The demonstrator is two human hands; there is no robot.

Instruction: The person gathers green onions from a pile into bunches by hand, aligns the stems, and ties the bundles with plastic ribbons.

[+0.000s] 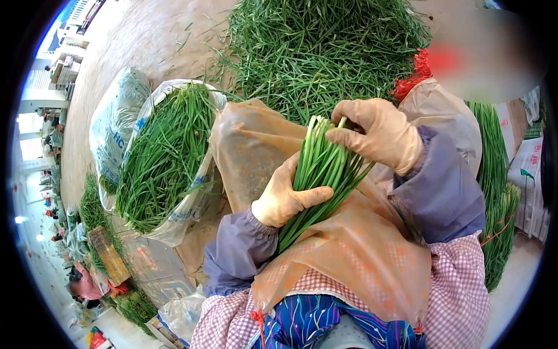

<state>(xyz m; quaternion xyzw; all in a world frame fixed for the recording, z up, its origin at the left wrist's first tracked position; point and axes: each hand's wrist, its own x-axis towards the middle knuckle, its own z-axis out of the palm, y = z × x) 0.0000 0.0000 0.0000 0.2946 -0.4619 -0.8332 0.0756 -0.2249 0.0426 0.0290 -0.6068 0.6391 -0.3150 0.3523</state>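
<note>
A bunch of garlic chives (322,163) slants up across my lap, pale cut ends at the top and green leaves trailing down. Wrapped around its side is my left hand (288,195), gloved, with the thumb lying across the stalks. My right hand (381,131), also gloved, is at the upper ends, its thumb and fingers pinching a chive stalk (342,123) at the bunch's right edge. Under both hands a tan plastic apron (349,232) covers my lap.
A large heap of loose greens (325,52) lies on the floor ahead. To the left stand an open bag of greens (168,151) and a full plastic bag (119,116). Long tied chives (497,232) lie at the right. Another person (87,285) is at far left.
</note>
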